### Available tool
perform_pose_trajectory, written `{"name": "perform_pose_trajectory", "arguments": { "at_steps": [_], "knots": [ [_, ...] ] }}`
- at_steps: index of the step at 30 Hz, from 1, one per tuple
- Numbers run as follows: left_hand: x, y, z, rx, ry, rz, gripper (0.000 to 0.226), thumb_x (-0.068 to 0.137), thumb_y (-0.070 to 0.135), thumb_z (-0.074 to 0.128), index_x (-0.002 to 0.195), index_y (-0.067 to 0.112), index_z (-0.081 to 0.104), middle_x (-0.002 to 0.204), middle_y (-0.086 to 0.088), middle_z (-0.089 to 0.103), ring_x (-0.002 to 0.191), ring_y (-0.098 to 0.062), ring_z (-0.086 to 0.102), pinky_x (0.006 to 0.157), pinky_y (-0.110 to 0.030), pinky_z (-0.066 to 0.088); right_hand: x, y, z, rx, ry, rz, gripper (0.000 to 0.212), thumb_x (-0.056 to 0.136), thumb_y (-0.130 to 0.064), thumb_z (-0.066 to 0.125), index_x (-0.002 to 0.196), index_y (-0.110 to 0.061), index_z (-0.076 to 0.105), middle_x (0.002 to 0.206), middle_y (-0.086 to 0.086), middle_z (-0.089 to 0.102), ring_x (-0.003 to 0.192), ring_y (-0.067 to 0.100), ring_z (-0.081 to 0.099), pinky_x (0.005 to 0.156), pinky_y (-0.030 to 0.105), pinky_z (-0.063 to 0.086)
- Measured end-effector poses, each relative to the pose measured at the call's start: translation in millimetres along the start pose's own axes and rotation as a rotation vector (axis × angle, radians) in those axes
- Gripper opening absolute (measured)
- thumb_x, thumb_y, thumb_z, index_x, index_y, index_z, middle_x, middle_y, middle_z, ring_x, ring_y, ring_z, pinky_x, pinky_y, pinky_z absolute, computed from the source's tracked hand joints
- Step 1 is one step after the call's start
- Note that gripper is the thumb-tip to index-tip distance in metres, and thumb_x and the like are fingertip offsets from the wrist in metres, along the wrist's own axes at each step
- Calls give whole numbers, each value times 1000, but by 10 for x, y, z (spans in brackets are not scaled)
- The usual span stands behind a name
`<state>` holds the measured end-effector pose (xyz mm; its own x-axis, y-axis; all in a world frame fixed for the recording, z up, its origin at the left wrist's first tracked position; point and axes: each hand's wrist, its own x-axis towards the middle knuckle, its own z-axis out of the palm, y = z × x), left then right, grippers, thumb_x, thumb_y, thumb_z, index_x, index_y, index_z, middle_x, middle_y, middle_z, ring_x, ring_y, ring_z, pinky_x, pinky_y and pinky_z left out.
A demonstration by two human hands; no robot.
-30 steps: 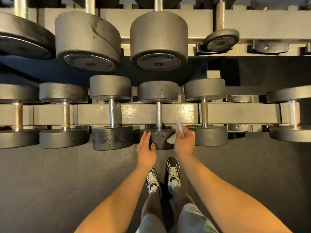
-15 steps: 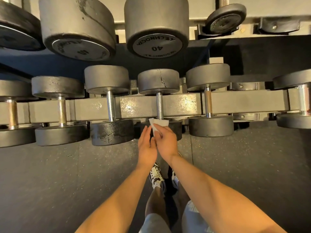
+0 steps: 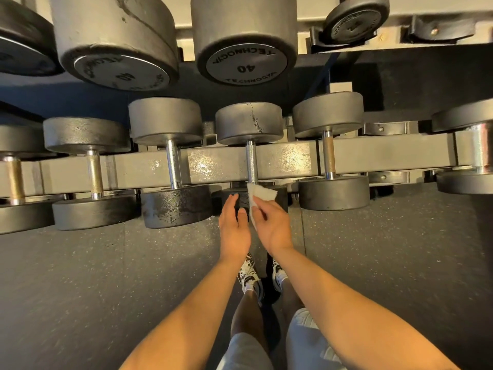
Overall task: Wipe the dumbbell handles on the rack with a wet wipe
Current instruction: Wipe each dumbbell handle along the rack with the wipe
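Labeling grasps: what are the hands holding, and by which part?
Right hand pinches the wet wipe by its lower part; its upper end sticks out free. Left hand is open, holding nothing.

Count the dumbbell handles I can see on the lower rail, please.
6, from left to right: far-left handle, second handle, third handle, fourth handle by the wipe, fifth handle, far-right handle. More may be outside the frame.
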<state>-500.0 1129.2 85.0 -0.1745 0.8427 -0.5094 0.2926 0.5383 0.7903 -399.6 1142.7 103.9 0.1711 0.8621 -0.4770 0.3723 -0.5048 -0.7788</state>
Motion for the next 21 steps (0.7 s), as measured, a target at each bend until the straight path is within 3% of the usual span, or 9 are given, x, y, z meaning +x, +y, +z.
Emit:
{"name": "perform_pose_trajectory", "arguments": {
  "at_steps": [3,5,7,9,12,14,17,19,21],
  "knots": [
    [27,34,-10,-12,32,29,45,109,22,38,154,28,36,160,5,32,148,-11,27,125,-46,22,47,-57,-2,31,-145,28,33,104,-18,53,135,-15,63,136,5,61,124,13,54,107,16,35],
    [-5,51,13,86,14,174,46,109,19,38,154,31,37,165,9,23,151,-10,20,127,-42,17,98,-100,-74,73,-177,38,33,104,-16,50,134,-19,63,134,1,63,123,13,57,109,23,40],
    [-44,75,88,257,-56,358,52,108,13,39,156,32,34,169,11,11,154,-10,7,127,-36,9,152,-111,-168,65,-75,-17,30,103,-13,48,127,-20,65,123,-1,67,113,12,61,104,30,47],
    [-51,76,204,417,-117,435,59,106,11,42,159,33,24,170,9,0,155,-11,-8,127,-38,-1,236,-101,-258,28,100,-37,30,104,-11,46,127,-16,64,124,0,62,114,11,57,105,26,43],
    [-46,-27,353,635,-124,439,76,105,17,47,158,34,-5,168,7,-20,152,-15,-28,125,-48,-12,334,-55,-288,39,94,-8,38,104,-12,44,139,-16,57,137,-3,51,127,8,45,112,21,31],
    [-16,-101,358,660,-99,407,84,104,21,48,158,30,-16,166,4,-27,150,-17,-31,124,-47,-14,346,-14,-209,-2,3,8,39,105,-15,44,142,-20,55,144,-2,50,137,12,41,118,30,29],
    [53,-135,327,453,-20,221,70,109,29,35,159,27,-14,165,5,-28,151,-12,-28,123,-34,-18,347,32,-81,-140,-32,-67,38,105,-16,43,140,-19,56,148,5,49,142,19,36,121,38,27],
    [174,-162,283,168,49,17,61,111,32,30,159,26,-7,167,6,-16,154,-12,-16,123,-29,-13,395,9,-73,-148,-14,-72,36,105,-16,43,139,-18,57,142,5,53,137,19,39,118,34,30],
    [315,-195,209,-55,47,-171,58,111,36,27,161,25,-2,169,5,-7,156,-14,-6,126,-35,-7,432,4,-99,-145,-11,-65,35,105,-16,43,136,-17,60,137,4,56,133,19,41,113,26,29]
  ]
}}
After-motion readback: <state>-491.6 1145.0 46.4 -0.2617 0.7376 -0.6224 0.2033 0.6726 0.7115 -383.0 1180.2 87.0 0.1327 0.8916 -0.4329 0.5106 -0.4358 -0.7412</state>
